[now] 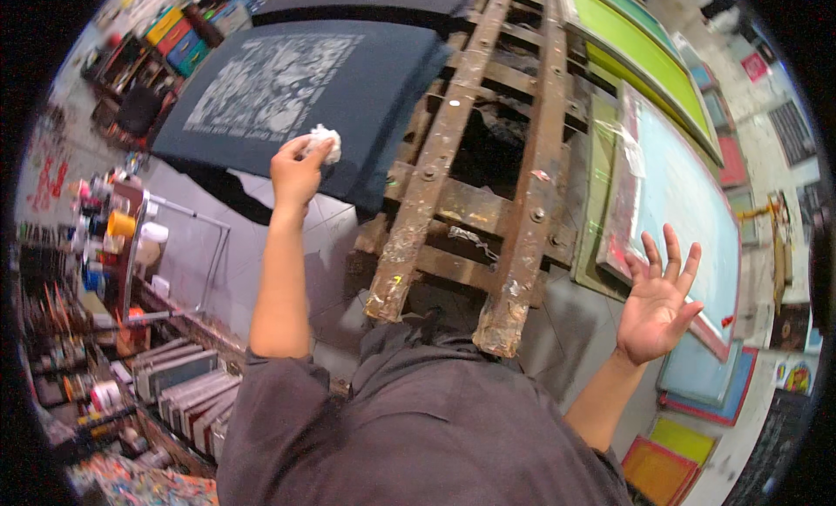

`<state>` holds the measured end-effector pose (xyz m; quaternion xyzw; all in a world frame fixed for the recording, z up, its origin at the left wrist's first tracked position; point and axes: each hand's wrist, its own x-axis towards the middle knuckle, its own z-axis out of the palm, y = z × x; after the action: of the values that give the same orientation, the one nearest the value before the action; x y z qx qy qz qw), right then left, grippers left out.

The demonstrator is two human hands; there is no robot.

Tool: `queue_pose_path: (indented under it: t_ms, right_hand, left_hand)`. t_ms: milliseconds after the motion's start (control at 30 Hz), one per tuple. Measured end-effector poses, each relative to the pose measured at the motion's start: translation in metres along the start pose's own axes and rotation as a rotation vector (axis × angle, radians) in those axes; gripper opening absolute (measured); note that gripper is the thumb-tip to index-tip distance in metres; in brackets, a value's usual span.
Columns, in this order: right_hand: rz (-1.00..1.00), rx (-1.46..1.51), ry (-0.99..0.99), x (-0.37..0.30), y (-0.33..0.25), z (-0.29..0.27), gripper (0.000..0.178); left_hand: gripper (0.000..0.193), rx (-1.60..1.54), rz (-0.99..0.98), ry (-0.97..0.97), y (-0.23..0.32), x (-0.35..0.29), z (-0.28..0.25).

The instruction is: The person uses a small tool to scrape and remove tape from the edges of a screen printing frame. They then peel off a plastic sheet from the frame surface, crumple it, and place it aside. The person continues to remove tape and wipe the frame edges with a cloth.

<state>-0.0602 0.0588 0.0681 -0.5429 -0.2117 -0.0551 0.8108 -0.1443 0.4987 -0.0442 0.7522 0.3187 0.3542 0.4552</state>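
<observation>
My left hand [296,169] is closed on a crumpled white wad [323,144], which looks like cloth or tissue. It is at the near edge of a dark shirt [383,97] spread over a flat board. A pale, dense print [266,84] covers the middle of that shirt, just beyond my fingers; whether the wad touches the fabric I cannot tell. My right hand [657,310] is raised palm up with fingers spread, holding nothing. Beside it stands a framed printing screen [688,201] with light blue mesh and a reddish, worn frame.
Two paint-stained rails [522,245] run away from me between the shirt and the screens. Lime-green screens [640,49] lean at the far right. A metal frame [218,245], bottles and a rack of framed panels [187,388] stand to the left. Another dark shirt [366,5] lies farther back.
</observation>
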Motion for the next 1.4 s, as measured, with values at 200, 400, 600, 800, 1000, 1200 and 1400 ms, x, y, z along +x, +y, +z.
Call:
queue_pose_path:
  t_ms: [200,400,600,800,1000,1200,1400]
  right_hand:
    - [-0.139,-0.057,0.241,-0.002,-0.026,-0.044,0.077]
    - [-0.194,-0.184,0.507,-0.027,-0.046,-0.082,0.07]
    - [-0.134,-0.298,0.802,-0.079,-0.063,-0.14,0.065]
    - [-0.095,-0.34,1.032,-0.124,-0.084,-0.206,0.064]
    - [0.001,-0.29,1.104,-0.156,-0.111,-0.296,0.065]
    - [0.038,-0.242,1.177,-0.177,-0.14,-0.364,0.067]
    - [0.071,-0.149,1.21,-0.185,-0.141,-0.4,0.069]
  left_hand:
    - [0.047,0.253,-0.087,0.096,-0.003,0.013,-0.002]
    - [0.051,0.376,0.078,0.115,-0.018,0.024,0.003]
    - [0.066,0.602,0.31,0.422,-0.001,0.023,0.005]
    - [0.058,0.378,0.399,0.185,0.097,-0.023,0.039]
    - [0.043,0.043,0.429,-0.224,0.168,-0.113,0.102]
    - [0.042,0.043,0.337,-0.576,0.212,-0.202,0.151]
    - [0.035,-0.122,0.209,-0.511,0.22,-0.261,0.16]
